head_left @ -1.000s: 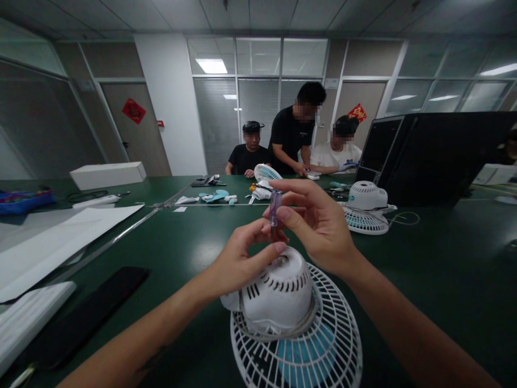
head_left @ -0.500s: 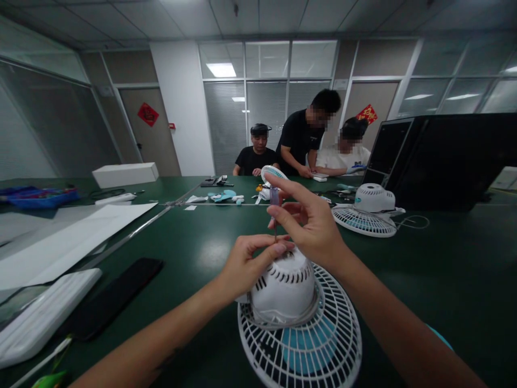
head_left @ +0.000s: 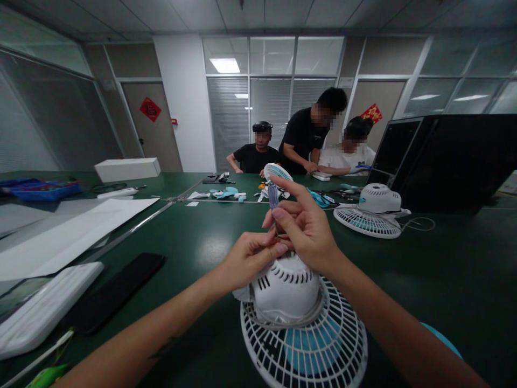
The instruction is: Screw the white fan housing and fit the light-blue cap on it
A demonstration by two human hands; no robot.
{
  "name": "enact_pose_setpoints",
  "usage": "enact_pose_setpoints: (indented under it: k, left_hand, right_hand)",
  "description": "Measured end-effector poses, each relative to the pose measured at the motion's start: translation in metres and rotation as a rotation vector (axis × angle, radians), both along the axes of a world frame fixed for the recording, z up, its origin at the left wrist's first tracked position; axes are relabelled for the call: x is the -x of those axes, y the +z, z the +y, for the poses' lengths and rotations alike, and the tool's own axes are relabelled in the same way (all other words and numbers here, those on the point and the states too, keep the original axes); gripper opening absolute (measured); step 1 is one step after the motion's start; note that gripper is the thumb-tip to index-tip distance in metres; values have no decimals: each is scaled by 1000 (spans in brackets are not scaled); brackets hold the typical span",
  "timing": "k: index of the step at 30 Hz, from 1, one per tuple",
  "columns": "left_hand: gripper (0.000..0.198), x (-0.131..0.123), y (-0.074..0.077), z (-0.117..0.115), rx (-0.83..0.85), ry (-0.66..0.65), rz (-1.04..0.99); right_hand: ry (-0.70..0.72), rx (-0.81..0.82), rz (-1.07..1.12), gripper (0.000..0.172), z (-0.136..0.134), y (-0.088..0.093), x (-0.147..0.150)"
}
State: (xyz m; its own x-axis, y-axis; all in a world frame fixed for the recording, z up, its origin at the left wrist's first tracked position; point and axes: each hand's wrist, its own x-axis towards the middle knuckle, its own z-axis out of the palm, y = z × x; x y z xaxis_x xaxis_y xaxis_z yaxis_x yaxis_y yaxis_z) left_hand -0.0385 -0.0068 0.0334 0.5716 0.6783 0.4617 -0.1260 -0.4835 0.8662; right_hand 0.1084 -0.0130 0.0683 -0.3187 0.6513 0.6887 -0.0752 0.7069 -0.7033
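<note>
A small fan lies face down on the green table, with its white motor housing (head_left: 286, 293) up and its white grille (head_left: 351, 328) below. Blue blades (head_left: 313, 347) show through the bars. My right hand (head_left: 309, 229) grips an upright screwdriver (head_left: 273, 195) with a clear purplish handle, its index finger reaching over the top. The shaft points down at the housing's top, where fingers hide the tip. My left hand (head_left: 254, 258) is pinched around the lower end of the shaft, against the housing; what its fingertips hold is hidden.
Another white fan (head_left: 379, 199) lies face down at the right, before a black monitor (head_left: 456, 161). A black phone-like slab (head_left: 117, 291) and a white case (head_left: 48, 307) lie at the left. Blue and white parts (head_left: 226, 193) are scattered farther back. Several people sit or stand across the table.
My right hand has come lower and closer to my left, its fingers more curled by the shaft. The view has shifted slightly. A seated person across the table has moved an arm outward.
</note>
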Motion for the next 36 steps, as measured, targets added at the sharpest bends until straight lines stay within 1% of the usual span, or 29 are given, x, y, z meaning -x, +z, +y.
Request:
enact_pose_setpoints:
  k: [4,7,9,12,14,16,19,21,24,27,32,36]
  left_hand:
    - [33,-1,5,0,125,-75,-72]
    - [42,-2,8,1,242,-92,-170]
    - [46,-3,8,1,284,-97,-204]
    - [45,-3,8,2,294,-100,-193]
    - [40,-1,7,3,289,-88,-165]
    - [33,1,6,4,291,-76,-128]
    - [27,3,6,5,309,-81,-112]
    - [31,2,6,4,329,-98,-148]
    - [40,-2,7,2,375,-128,-206]
    - [45,-4,8,1,412,-153,-232]
    - [42,-1,7,3,380,-164,-218]
    - [34,1,6,3,349,-142,-171]
  right_hand:
    - [-13,3,34,43,0,0,0]
    - [-31,3,56,43,0,-1,1]
    - [-45,-4,57,43,-1,-1,1]
    - [-24,20,51,49,-4,1,0]
    - [10,63,59,53,-4,3,0]
    - [50,101,78,47,-3,3,0]
    - [82,128,93,29,0,4,0]
    - [58,123,106,29,2,5,1]
    - [16,103,127,35,2,5,1]
    - [21,116,123,37,1,6,1]
    - [51,115,62,32,-3,7,1]
    - [-22,103,47,36,-1,8,-1]
